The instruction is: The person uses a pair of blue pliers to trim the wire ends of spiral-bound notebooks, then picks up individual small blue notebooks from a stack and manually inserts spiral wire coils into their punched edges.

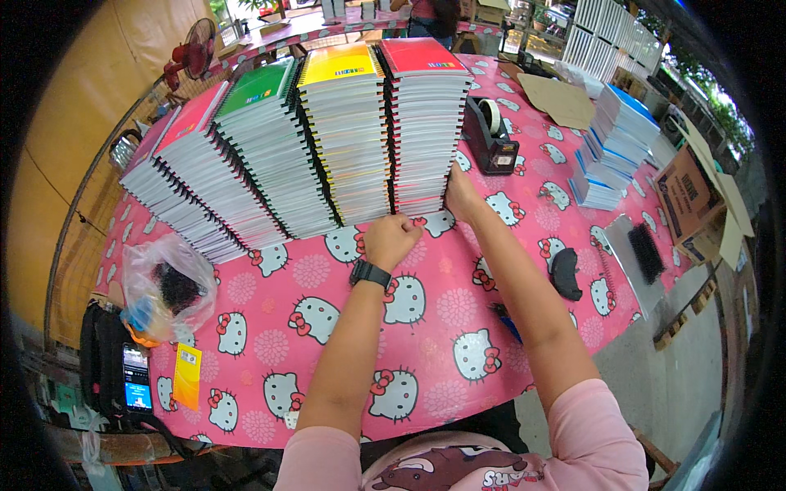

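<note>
Tall stacks of spiral-bound notebooks stand side by side. The rightmost stack of red-covered notebooks (429,135) has my right hand (463,196) at its lower right side, fingers stretched along the edge and partly hidden behind it. My left hand (391,242), with a dark watch at the wrist, is curled into a fist by the front foot of the same stack; nothing shows in it. To the left rise a yellow-covered notebook stack (348,139), a green-covered notebook stack (270,147) and more red-topped notebooks (213,168).
Right of the stacks stands a black tape dispenser (493,147). Blue-edged booklets (610,147) are piled beyond it, near an open cardboard box (692,192). A plastic bag (168,286), a phone (137,376) and a yellow notebook (187,376) lie at the left on the pink tablecloth (458,307).
</note>
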Available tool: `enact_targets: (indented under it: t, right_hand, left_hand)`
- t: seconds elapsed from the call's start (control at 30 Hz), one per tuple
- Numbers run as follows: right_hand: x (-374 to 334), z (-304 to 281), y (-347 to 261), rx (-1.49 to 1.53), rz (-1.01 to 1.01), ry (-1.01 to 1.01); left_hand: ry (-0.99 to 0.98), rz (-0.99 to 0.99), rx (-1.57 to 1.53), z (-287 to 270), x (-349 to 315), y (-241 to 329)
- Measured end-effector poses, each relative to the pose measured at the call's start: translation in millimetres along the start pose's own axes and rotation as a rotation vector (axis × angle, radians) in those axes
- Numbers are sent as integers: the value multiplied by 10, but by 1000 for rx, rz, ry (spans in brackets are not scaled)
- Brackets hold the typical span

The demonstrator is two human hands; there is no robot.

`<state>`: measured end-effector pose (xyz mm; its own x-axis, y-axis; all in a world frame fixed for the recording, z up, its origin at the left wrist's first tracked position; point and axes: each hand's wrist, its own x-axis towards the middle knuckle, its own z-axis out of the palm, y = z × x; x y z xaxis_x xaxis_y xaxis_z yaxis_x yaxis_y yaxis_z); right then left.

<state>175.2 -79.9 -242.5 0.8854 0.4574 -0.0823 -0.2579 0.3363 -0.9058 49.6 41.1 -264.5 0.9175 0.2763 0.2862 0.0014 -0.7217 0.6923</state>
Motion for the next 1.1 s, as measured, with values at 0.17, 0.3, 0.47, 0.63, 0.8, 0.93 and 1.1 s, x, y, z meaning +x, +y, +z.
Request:
enact_targets:
  t: [0.17,0.3,0.47,0.63,0.8,0.93,1.1]
  right_hand:
    - [100,-114,52,-35,17,-2]
    - [-117,150,-28,-193,-50,122]
    - [-632,-704,-291,-979,-363,183]
    - [-2114,-1281,-734,-1796,-155,429]
    - [-2574,-1866,-672,-1546,-218,334]
    - [-2532,-2085,-755,-1327,-454,337]
    - [-2406,-2569,-1045,-1146,-618,582]
  left_hand:
    - [-18,39,48,55,28,43]
    - [3,78,-73,-22,4,-216]
    - [-57,123,-167,75,27,-149]
    - [-126,133,-185,67,-94,119]
    - [-621,605,-182,289,-675,1071]
    - [-597,727,106,317,-936,1347]
    - [-754,1013,-351,-117,-942,2220]
